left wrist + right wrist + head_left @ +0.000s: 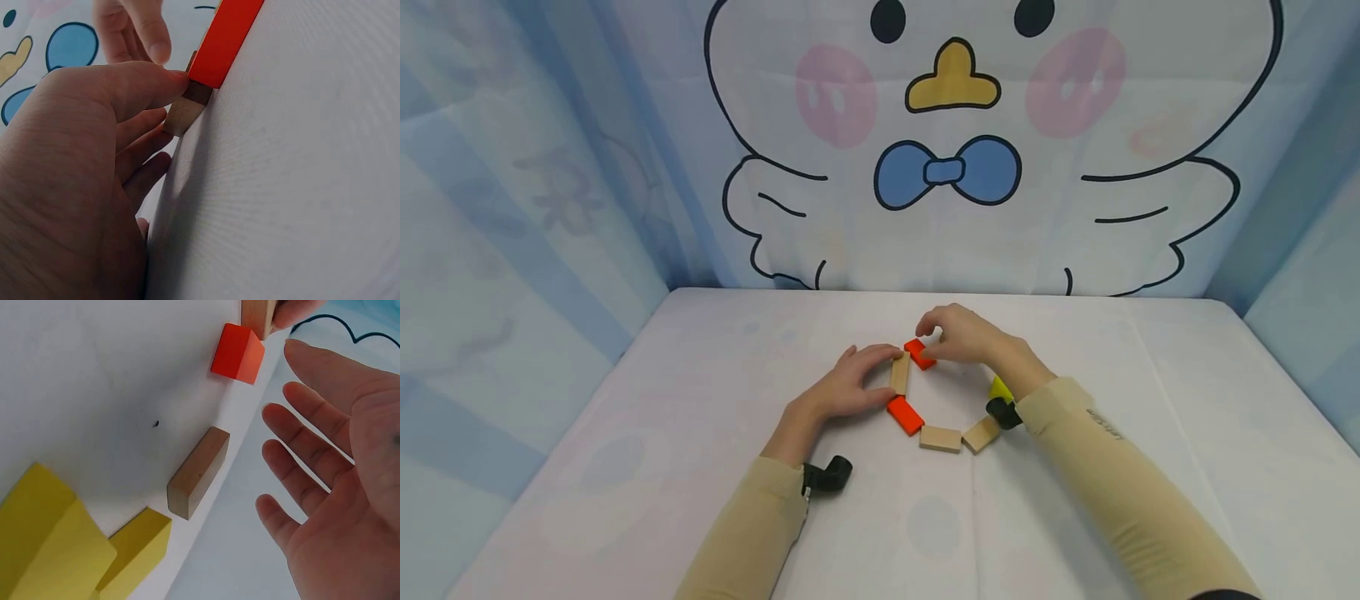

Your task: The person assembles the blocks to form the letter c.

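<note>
My left hand (847, 385) pinches a plain wooden block (899, 377) lengthwise, thumb at its near end and index finger at its far end. A red block (906, 415) lies against that near end, by the thumb. Just past the far end lies another red block (917, 352). Over it hovers my right hand (964, 335). In the right wrist view its fingers (306, 456) are loosely bent and apart from the red block (236, 353), holding nothing. The left thumb (150, 87) is close to the nearer red block (225, 44) in the left wrist view.
The blocks lie in a ring on a white-covered table (625, 467). Two wooden blocks, one of them here (940, 439), form the near side. Yellow blocks (56, 544) and another wooden block (198, 472) lie under the right arm. A printed curtain (947, 242) stands behind.
</note>
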Motion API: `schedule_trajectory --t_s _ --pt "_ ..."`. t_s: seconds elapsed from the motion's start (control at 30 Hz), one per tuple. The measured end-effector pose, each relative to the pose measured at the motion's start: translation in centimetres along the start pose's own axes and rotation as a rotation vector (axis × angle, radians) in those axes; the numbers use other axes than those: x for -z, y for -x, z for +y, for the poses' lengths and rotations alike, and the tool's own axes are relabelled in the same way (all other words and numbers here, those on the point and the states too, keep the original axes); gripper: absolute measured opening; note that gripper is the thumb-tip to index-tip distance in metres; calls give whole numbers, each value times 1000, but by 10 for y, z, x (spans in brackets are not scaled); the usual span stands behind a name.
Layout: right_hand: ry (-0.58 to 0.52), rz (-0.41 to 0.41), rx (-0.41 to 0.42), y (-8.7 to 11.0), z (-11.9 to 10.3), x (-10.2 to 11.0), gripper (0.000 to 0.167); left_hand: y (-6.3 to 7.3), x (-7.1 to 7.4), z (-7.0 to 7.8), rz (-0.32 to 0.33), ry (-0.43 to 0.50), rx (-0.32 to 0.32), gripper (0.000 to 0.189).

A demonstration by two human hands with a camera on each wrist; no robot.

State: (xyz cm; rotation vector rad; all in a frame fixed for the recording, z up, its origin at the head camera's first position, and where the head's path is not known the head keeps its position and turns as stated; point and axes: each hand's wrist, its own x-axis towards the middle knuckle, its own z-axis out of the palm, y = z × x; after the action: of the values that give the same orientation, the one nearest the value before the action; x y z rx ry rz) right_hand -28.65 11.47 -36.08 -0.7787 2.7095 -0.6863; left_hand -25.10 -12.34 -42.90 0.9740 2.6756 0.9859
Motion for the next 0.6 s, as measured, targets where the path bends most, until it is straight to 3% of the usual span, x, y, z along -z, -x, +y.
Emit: schedule_trajectory --t_s 0.6 --pt "117 -33 -40 -12 -3 -13 29 -1 0 1 -4 6 20 58"
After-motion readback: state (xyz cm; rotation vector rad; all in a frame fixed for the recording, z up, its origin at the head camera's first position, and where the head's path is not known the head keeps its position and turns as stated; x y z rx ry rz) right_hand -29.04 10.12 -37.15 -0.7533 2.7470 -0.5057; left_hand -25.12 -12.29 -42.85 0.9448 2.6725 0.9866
